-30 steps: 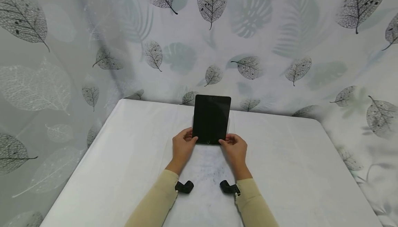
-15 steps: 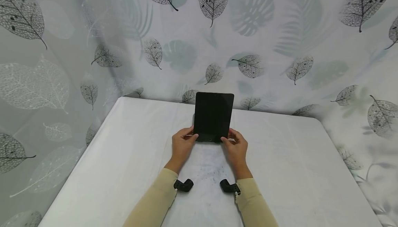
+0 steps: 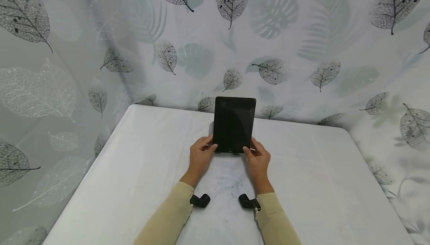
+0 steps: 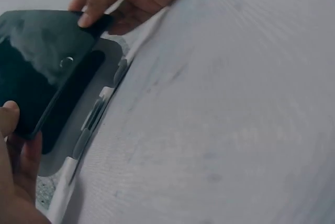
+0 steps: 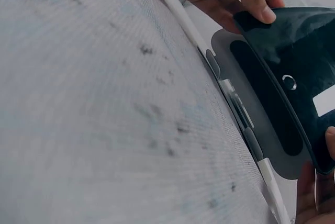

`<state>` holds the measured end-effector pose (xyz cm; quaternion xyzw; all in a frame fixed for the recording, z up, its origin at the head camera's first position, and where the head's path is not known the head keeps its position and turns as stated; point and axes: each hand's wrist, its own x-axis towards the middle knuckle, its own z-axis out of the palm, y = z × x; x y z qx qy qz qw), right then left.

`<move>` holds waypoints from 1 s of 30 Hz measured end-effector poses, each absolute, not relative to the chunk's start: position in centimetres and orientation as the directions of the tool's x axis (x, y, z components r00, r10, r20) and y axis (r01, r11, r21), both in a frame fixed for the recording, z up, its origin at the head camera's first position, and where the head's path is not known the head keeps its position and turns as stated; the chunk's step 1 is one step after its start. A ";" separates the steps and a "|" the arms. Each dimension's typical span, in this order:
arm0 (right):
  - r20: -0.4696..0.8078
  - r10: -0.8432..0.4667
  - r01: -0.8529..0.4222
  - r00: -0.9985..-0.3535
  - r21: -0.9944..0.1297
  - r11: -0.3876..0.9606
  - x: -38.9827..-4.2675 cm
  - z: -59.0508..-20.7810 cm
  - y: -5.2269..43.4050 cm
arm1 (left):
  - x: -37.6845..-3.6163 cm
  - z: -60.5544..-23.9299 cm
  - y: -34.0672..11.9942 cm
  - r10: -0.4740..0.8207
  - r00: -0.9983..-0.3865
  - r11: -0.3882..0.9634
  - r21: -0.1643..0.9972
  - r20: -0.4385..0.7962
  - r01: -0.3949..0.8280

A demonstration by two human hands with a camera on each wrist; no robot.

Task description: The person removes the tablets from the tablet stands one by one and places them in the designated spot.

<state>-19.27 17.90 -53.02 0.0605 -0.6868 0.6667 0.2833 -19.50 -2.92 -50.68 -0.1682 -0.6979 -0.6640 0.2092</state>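
Note:
A black tablet (image 3: 234, 123) is held up over the table, its dark glossy screen facing me and its round home button at the bottom. My left hand (image 3: 200, 157) pinches its lower left corner, thumb on the front. My right hand (image 3: 258, 159) pinches the lower right corner in the same way. Behind the tablet is a grey plate-like stand (image 5: 222, 43) with a black padded strip (image 5: 264, 98) and small hinged tabs along its near edge. In both wrist views the tablet's lower edge is apart from this strip. The tablet hides the rest of the stand.
A white cloth covers the table (image 3: 151, 140). Leaf-patterned curtain (image 3: 198, 25) hangs behind the table and along its sides. Black wrist devices (image 3: 200, 200) are strapped at both sleeve cuffs.
Tablet and hands have shifted slightly right in the head view. The stand's tabs now show below the tablet's bottom edge. Both hands keep their hold, and the head view has moved a little.

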 end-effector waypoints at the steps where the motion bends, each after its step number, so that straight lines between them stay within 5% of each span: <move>1: 0.472 0.296 -0.467 -0.831 -0.880 0.090 -19.3 -53.1 18.0 | -19.5 -50.7 -2.8 -0.031 -0.857 0.076 0.856 0.514 0.511; 12: 0.307 0.376 -0.361 -0.874 -0.929 -0.082 -19.6 -52.6 19.6 | -20.8 -52.6 -1.7 0.172 -0.804 0.330 0.735 0.570 0.592; 18: 0.140 0.402 -0.259 -0.905 -0.930 -0.259 -19.5 -52.3 21.1 | -20.7 -53.2 0.3 0.192 -0.818 0.316 0.755 0.542 0.574; 30: 0.081 0.418 -0.227 -0.905 -0.922 -0.313 -19.5 -52.1 23.8 | -20.7 -53.5 2.8 0.230 -0.804 0.373 0.713 0.549 0.594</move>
